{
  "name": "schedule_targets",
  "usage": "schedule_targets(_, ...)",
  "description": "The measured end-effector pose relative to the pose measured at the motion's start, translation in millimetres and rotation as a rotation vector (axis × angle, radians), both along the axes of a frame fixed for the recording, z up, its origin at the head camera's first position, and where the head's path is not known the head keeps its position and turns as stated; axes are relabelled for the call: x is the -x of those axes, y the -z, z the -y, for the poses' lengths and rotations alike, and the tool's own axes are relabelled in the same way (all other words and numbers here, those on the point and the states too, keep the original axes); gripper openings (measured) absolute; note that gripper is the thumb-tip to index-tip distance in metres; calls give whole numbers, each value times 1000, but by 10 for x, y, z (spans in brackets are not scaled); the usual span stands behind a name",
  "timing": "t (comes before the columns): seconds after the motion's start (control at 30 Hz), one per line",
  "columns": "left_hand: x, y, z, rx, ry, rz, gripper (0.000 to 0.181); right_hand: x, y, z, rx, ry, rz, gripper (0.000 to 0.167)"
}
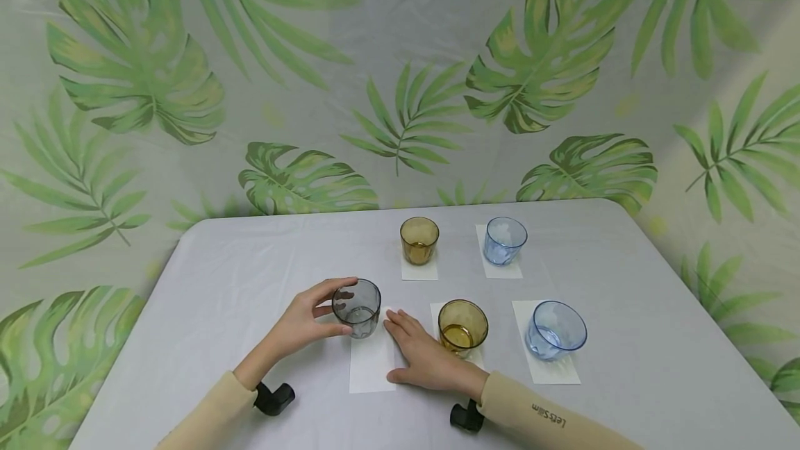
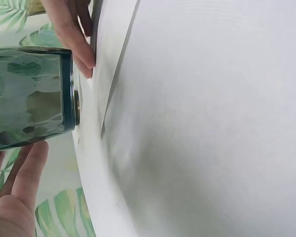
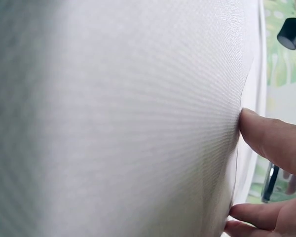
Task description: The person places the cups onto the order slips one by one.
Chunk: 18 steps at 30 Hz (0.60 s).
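My left hand (image 1: 300,321) grips a clear grey glass tumbler (image 1: 361,311), thumb on the near side and fingers round the far side. The tumbler (image 2: 29,98) is upright and appears raised off the cloth in the left wrist view. Below it on the table lies a white paper slip (image 1: 372,370). My right hand (image 1: 431,360) rests beside that slip, its fingers extended; thumb and fingertips (image 3: 251,121) touch the paper's right edge. Just right of this hand stands an amber glass (image 1: 462,328) on another slip, partly covered by the hand.
A second amber glass (image 1: 419,242) and a blue glass (image 1: 505,242) stand on paper slips at the back. Another blue glass (image 1: 556,332) stands on its slip at the front right. A white cloth covers the table (image 1: 250,262); a leaf-patterned curtain (image 1: 406,40) hangs behind.
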State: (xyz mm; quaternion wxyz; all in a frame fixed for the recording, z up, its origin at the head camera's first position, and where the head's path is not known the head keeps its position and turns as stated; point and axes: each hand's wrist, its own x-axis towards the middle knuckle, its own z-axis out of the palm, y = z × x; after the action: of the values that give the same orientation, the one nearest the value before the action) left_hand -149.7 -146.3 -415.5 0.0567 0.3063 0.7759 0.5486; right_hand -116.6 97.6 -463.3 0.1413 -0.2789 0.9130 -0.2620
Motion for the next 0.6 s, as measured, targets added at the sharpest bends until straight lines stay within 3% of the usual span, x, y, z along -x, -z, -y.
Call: schedule_targets(0.6, -109, 181, -78, -28, 91, 35, 70, 9, 20, 3, 4, -6, -19, 83)
